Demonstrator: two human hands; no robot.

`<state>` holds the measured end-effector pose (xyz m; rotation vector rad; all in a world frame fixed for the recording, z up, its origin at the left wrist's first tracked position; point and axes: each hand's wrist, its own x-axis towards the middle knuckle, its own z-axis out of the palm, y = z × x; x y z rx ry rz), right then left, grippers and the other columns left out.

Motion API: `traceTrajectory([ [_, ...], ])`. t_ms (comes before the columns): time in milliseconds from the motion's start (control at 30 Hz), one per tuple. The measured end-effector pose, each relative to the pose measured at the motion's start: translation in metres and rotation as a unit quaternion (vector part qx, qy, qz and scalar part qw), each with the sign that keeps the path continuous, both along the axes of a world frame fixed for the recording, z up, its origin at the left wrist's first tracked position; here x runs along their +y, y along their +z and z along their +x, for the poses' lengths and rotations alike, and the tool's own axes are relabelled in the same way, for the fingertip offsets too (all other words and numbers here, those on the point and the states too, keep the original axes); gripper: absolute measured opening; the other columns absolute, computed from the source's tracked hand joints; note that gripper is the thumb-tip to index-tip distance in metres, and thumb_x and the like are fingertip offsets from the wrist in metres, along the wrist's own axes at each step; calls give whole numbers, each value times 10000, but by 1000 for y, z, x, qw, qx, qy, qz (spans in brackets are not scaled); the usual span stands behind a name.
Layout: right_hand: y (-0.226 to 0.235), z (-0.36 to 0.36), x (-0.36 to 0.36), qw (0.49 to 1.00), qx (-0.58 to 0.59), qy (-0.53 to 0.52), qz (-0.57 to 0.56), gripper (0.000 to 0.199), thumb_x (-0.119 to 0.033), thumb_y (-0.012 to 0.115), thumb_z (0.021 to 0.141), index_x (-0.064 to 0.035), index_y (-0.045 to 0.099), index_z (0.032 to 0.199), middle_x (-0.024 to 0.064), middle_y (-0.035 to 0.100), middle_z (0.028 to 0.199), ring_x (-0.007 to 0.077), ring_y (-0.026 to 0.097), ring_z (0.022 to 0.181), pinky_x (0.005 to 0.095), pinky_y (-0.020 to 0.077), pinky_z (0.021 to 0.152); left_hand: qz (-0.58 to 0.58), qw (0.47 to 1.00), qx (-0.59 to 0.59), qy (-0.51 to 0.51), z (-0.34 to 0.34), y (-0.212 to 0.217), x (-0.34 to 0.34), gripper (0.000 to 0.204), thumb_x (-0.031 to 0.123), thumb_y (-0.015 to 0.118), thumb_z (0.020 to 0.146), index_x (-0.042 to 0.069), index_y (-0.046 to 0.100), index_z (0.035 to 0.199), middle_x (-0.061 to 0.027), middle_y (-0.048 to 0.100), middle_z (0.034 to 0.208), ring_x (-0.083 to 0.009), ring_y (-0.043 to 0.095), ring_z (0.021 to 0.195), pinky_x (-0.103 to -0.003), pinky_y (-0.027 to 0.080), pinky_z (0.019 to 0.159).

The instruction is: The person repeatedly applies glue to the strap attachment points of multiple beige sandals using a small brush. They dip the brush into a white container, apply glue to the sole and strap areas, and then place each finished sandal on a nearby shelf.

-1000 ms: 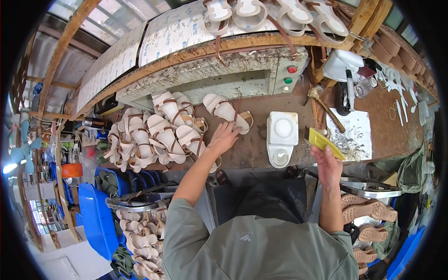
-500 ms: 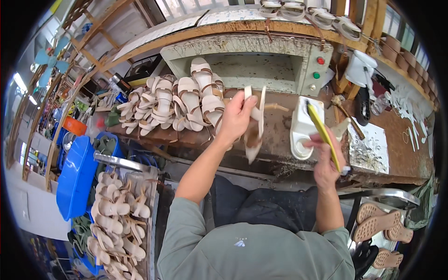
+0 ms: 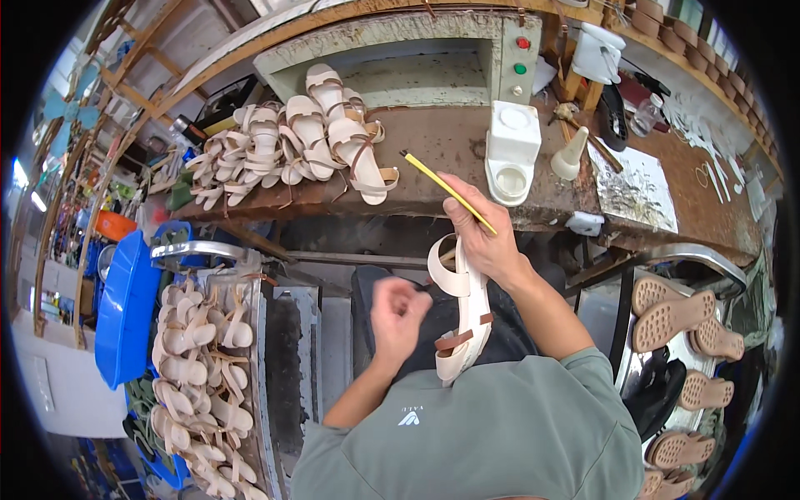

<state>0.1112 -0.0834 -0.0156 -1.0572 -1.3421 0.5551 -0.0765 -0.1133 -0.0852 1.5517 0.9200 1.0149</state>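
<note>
A cream sandal (image 3: 473, 321) with brown strap pieces hangs in front of my torso, its upper end in my right hand (image 3: 492, 242). The same closed hand grips a slim yellow stick (image 3: 454, 193) with a dark tip, which points up and left over the bench edge. My left hand (image 3: 398, 318) is beside the sandal, apart from it, its fingers curled and smeared by motion. On the bench, nearest the yellow stick, lies another cream sandal (image 3: 367, 175) at the end of a pile of similar sandals (image 3: 262, 146).
A white holder with a round cup (image 3: 510, 154) stands near the bench's front edge, beside a cone-shaped bottle (image 3: 570, 155) and a hammer (image 3: 602, 150). Behind is a box with coloured buttons (image 3: 508, 71). Racks hold sandals (image 3: 196, 367) at left and soles (image 3: 673, 321) at right.
My left hand has let go of the sandal it held over the bench and moved down. My right hand has left the white holder with the yellow stick and now also holds a sandal.
</note>
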Motion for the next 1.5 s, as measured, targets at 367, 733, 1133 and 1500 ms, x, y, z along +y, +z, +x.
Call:
traceTrajectory([
  [367,-36,3,24,995,-57,-86,-3,340,-124,581,888,-25,537,1211,190,594,1146,277,601,1034,307,466,861,-487,728,-398,-274,55,-22,19,470,425,308,971,31,459,1179,-171,559,1105,-262,597,977,-381,519,780],
  [733,-58,154,18,953,186,-182,-159,193,-128,624,865,15,639,994,42,646,809,83,583,681,218,478,596,-475,831,-289,-35,72,-17,96,451,389,367,962,12,466,1189,-161,587,1040,-286,639,827,-400,560,635],
  [1133,-91,165,42,950,-120,-206,-200,115,-70,636,823,-3,664,912,76,614,738,90,523,556,239,407,500,-479,838,-257,-50,122,-30,135,436,375,356,976,19,492,1188,-126,620,1000,-179,617,828,-329,513,744],
  [1500,-89,166,38,937,60,-205,-277,127,-86,637,842,33,657,884,37,612,686,73,542,565,205,411,490,-503,819,-273,-44,137,-16,138,406,356,332,985,27,520,1130,-111,631,972,-148,604,793,-293,501,722],
])
